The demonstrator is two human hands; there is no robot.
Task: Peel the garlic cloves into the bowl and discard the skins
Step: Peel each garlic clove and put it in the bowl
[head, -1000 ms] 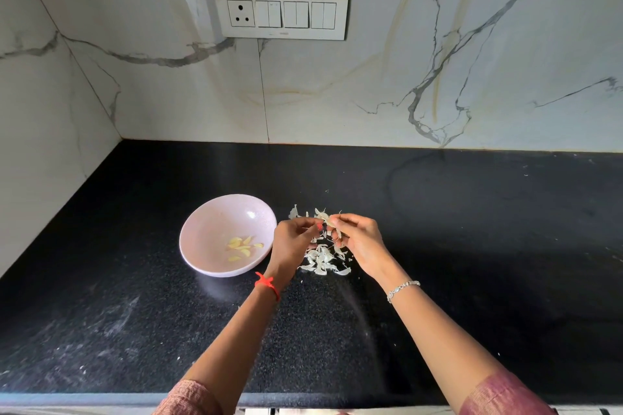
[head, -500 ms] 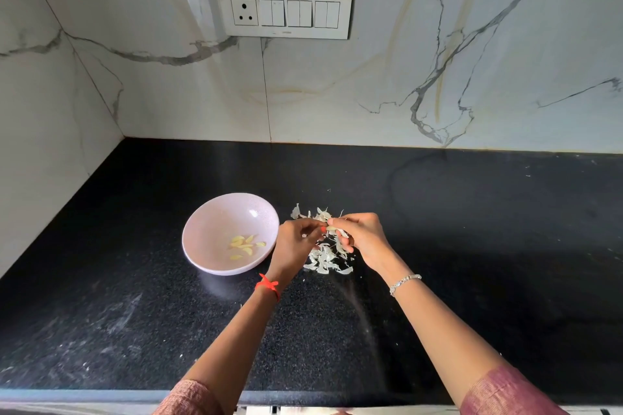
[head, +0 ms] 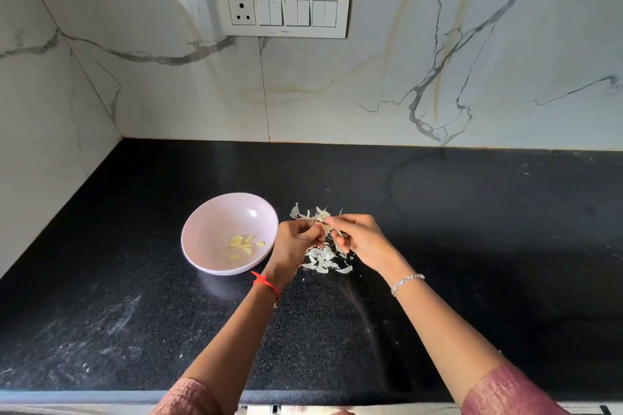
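Note:
A pale pink bowl (head: 215, 229) sits on the black counter with several peeled yellow garlic cloves (head: 244, 246) in its bottom. Right of it lies a heap of white garlic skins (head: 323, 259). Above that heap my left hand (head: 295, 246) and my right hand (head: 357, 239) meet, fingertips pinched together on a garlic clove (head: 326, 227) with loose skin hanging from it. The clove is mostly hidden by my fingers. More skins (head: 308, 214) lie just behind the hands.
The black counter (head: 472, 246) runs to a marble wall at the back and left. A white switch panel (head: 283, 11) hangs on the back wall. The counter's front edge (head: 101, 396) is near my sleeves.
Both hands stay over the skin heap and keep working the clove; the fingers have shifted slightly. The bowl and heap have not moved.

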